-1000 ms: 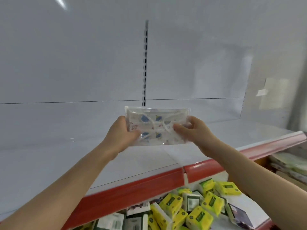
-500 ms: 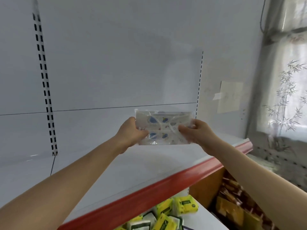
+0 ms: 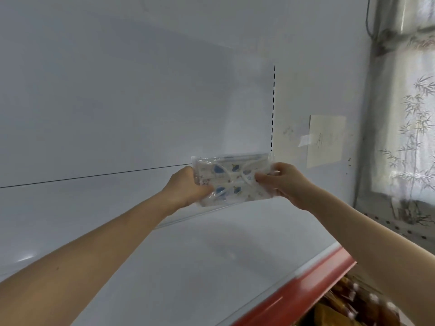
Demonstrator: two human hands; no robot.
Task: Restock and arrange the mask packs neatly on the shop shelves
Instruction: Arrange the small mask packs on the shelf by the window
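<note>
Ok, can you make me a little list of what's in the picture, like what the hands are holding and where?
held thing: mask pack, clear wrap, blue cartoon prints
left hand: grips the pack's left end
right hand: pinches the pack's right end
where: upright, at the back of the white shelf; cannot tell if it touches
shelf front: red strip
wall: paper note, right of the pack
far right: bamboo-print curtain

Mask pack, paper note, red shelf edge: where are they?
mask pack [image 3: 231,182]: head view, middle of the clear wrapper.
paper note [image 3: 326,140]: head view, centre of the sheet.
red shelf edge [image 3: 306,288]: head view, middle of the strip.
</note>
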